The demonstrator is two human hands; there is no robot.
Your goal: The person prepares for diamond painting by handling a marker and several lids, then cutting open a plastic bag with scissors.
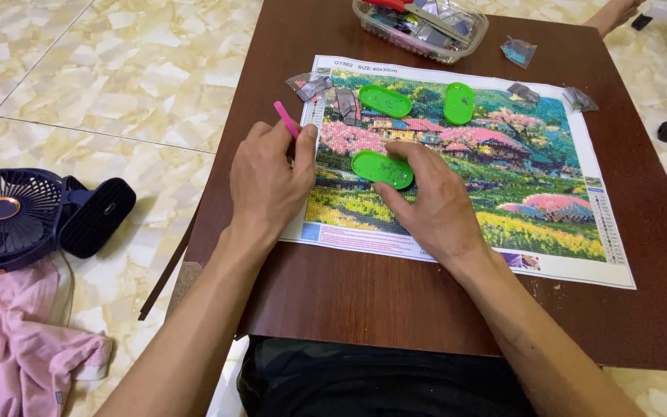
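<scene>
On a dark brown wooden table [395, 309], seen from above, lies a diamond-painting canvas [503, 193] showing pink trees, houses and green fields. Its long side runs left to right, tilting slightly down towards the right.

The left hand [268, 181] rests at the canvas's left edge, fingers pinched around a slim pink pen [286, 119]. The pen's long axis runs diagonally: its free end points up and to the left, away from the person, and its working end is hidden inside the grip.

The right hand [434, 205] lies flat on the canvas, fingers loosely spread, fingertips touching the near side of a green oval tray [382, 169]. That tray's long axis runs left to right, dipping a little to the right. The two hands sit close together but do not touch.

There are three green oval trays in all. The second tray [384, 100] lies further up the canvas, also roughly left to right. The third tray [459, 103] stands nearly upright, top to bottom.

Several small clear bead packets [310, 85] lie around the canvas's top edge. One clear plastic box [420, 29] of supplies sits at the table's far edge.

On the tiled floor [102, 77] to the left are one dark blue fan [9, 216] and one pink cloth [25, 340].
</scene>
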